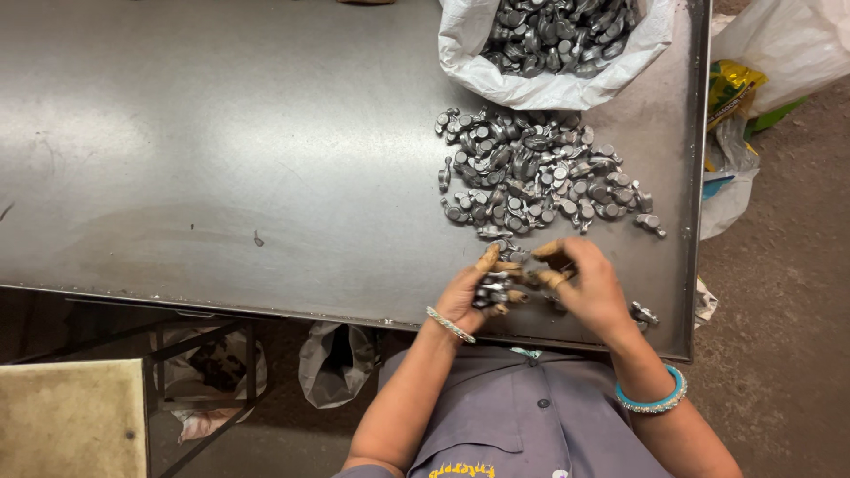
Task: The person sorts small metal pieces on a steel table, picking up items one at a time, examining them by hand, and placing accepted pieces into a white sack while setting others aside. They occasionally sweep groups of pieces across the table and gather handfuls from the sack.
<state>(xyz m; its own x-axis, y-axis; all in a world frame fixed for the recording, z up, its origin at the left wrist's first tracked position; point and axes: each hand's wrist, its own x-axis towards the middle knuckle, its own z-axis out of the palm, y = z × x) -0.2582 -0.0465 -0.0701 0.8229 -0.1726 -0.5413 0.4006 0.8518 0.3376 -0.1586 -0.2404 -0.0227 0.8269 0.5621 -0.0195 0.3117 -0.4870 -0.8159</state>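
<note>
Head view | left hand (474,296) cups metal parts (494,290) | right hand (589,288) seemingly pinches one, hidden

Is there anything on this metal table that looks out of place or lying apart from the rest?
Mostly no. One small metal part lies alone near the table's front right corner, beside the right hand, apart from the main pile. A dark speck also marks the bare surface left of the pile.
</note>
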